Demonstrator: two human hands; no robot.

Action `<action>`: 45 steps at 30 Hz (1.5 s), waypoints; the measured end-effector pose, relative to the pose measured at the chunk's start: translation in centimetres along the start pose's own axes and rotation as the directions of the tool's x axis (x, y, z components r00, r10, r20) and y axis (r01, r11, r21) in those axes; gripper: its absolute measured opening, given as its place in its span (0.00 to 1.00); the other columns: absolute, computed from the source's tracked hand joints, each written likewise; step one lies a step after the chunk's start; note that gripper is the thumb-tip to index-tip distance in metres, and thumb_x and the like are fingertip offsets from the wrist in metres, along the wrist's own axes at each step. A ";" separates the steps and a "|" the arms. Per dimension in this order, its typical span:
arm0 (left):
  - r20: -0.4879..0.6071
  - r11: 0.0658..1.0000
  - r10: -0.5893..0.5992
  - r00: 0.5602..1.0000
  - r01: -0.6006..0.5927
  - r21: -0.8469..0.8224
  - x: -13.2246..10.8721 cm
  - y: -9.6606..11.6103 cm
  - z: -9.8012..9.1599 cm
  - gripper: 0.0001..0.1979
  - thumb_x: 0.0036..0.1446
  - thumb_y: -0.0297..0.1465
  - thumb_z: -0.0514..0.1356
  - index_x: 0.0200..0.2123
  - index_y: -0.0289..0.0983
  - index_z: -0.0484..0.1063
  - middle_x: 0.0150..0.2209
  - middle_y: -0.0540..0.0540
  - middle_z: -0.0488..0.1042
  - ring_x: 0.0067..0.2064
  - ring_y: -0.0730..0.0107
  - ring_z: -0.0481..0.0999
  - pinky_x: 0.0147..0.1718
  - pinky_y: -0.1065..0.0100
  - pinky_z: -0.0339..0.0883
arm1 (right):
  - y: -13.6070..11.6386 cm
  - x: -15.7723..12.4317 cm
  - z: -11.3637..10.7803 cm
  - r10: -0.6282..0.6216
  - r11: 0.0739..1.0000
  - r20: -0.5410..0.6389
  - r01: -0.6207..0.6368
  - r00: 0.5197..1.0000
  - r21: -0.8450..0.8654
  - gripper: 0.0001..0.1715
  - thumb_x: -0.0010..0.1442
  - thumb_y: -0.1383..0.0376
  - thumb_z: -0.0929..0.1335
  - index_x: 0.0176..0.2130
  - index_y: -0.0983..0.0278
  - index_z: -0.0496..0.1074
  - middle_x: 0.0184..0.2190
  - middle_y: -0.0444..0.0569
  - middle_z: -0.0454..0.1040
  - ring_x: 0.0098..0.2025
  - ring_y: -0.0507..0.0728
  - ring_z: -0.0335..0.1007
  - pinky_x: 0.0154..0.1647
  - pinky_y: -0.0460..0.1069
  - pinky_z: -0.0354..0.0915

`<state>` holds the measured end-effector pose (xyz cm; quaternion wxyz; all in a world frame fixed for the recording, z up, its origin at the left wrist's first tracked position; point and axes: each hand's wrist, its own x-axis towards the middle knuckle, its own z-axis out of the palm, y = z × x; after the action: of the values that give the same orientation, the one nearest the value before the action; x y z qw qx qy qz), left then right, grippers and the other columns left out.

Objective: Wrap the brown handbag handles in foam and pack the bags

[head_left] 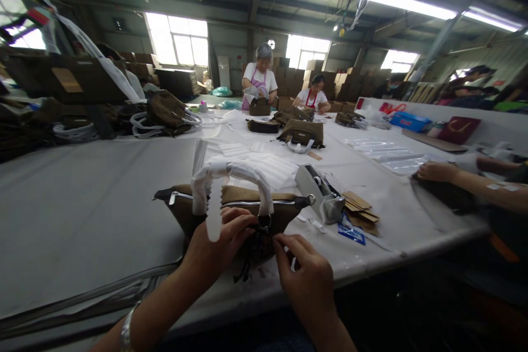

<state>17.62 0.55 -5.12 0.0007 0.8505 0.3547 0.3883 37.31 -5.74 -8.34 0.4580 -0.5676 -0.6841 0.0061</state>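
An olive-brown handbag (185,213) stands upright near the table's front edge, its zip closed and its handle (231,173) wrapped in white foam. My left hand (216,247) is closed on the bag's front by the metal ring under the handle. My right hand (307,280) pinches a small item against the bag's lower front; what it holds is hidden. Dark cords hang below the bag.
A tape dispenser (319,190), brown tags (358,209) and a blue packet (350,231) lie right of the bag. A co-worker's arm (466,179) rests on the table (82,214) at right. More bags (301,132) and two workers stand at the far end.
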 end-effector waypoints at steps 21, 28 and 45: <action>0.014 0.991 -0.084 0.996 0.085 -0.102 0.0 -0.5 -2.7 0.06 0.63 0.29 0.60 0.41 0.40 0.77 0.41 0.47 0.79 0.42 0.67 0.79 0.41 0.68 0.73 | 0.2 0.6 -2.2 -0.016 0.999 0.096 0.012 0.995 0.038 0.07 0.64 0.68 0.67 0.38 0.59 0.76 0.35 0.46 0.77 0.41 0.59 0.71 0.44 0.51 0.63; 0.169 0.747 -0.374 0.912 0.404 -0.528 0.5 1.2 -2.9 0.07 0.59 0.36 0.64 0.33 0.37 0.77 0.41 0.44 0.78 0.35 0.68 0.77 0.28 0.72 0.73 | 0.2 -0.2 -2.3 0.359 0.701 0.150 -0.372 0.921 0.608 0.08 0.62 0.59 0.72 0.38 0.60 0.77 0.30 0.45 0.75 0.32 0.53 0.71 0.35 0.47 0.67; 0.094 0.752 -0.229 0.969 0.237 -0.616 1.6 2.1 -0.6 0.10 0.65 0.30 0.60 0.44 0.46 0.81 0.43 0.47 0.79 0.47 0.68 0.77 0.49 0.69 0.72 | -0.2 0.8 -1.4 0.529 0.220 0.099 -0.249 0.843 0.943 0.11 0.58 0.59 0.75 0.42 0.58 0.80 0.27 0.44 0.74 0.24 0.47 0.67 0.26 0.43 0.66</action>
<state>19.19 -0.23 -3.10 0.3315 0.7541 0.3096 0.4750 38.09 -5.83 -6.95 0.7599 -0.3496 -0.3250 0.4414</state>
